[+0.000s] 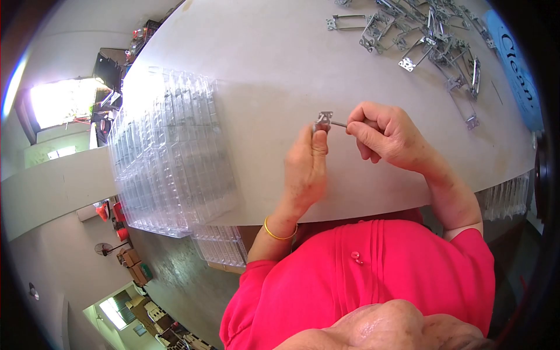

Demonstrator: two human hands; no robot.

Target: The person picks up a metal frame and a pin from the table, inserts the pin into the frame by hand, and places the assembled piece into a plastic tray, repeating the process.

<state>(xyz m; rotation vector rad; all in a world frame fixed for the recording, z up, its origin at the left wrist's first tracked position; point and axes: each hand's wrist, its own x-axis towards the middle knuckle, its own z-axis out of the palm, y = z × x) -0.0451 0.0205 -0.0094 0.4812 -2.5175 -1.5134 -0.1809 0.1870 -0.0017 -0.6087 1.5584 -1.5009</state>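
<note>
My left hand (307,164) pinches a small metal bracket (325,117) between thumb and fingers, above the pale table. From the right, my right hand (389,133) grips a thin metal rod (339,123) with thumb and curled forefinger. The rod's far end meets the bracket's right side. At the top right lies a heap of similar metal parts (429,41), small plates joined by thin wire frames. One such wire-framed part (462,108) rests at the heap's lower edge, beyond my right hand.
Stacked clear plastic trays (169,151) cover the table's left side. A blue bag (513,70) with lettering lies along the right edge. More clear trays (220,245) stand below the table's front edge at left. The pale tabletop (274,64) has a curved back edge.
</note>
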